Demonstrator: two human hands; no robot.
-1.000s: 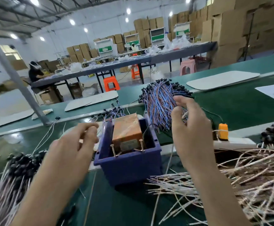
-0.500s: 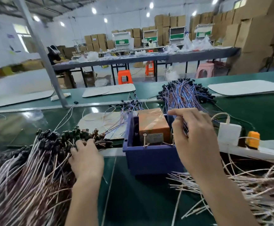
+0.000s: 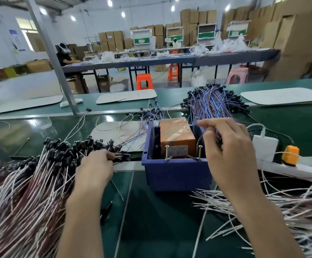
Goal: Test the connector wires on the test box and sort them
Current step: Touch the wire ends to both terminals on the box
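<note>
On a green bench [image 3: 160, 229] in a factory hall, with stacked cartons [image 3: 300, 34] and a long grey table [image 3: 170, 60] behind, one blue bin [image 3: 175, 175] sat centre. Inside it were one orange test box [image 3: 177, 133] and two upright screws [image 3: 167, 152] at the box's front. One slanted post [image 3: 54, 58] rose at left. Stools: two orange stools [image 3: 144, 81], one pink stool [image 3: 237, 75]. Four white boards [image 3: 285, 95] lay flat.

Three wire heaps: white pile [image 3: 30, 192] left of bin, blue bundle [image 3: 212, 103] behind it, loose wires [image 3: 281, 207] right. One strip [image 3: 300, 170] lay right of bin.

Left hand [image 3: 93, 170] rested on the white pile, fingers curled onto the black plugs. Couldn't tell whether they pinched one. Right hand [image 3: 229, 151] hovered over the bin's right edge, fingers curled, pinching what looked like blue wires [image 3: 217, 138].
</note>
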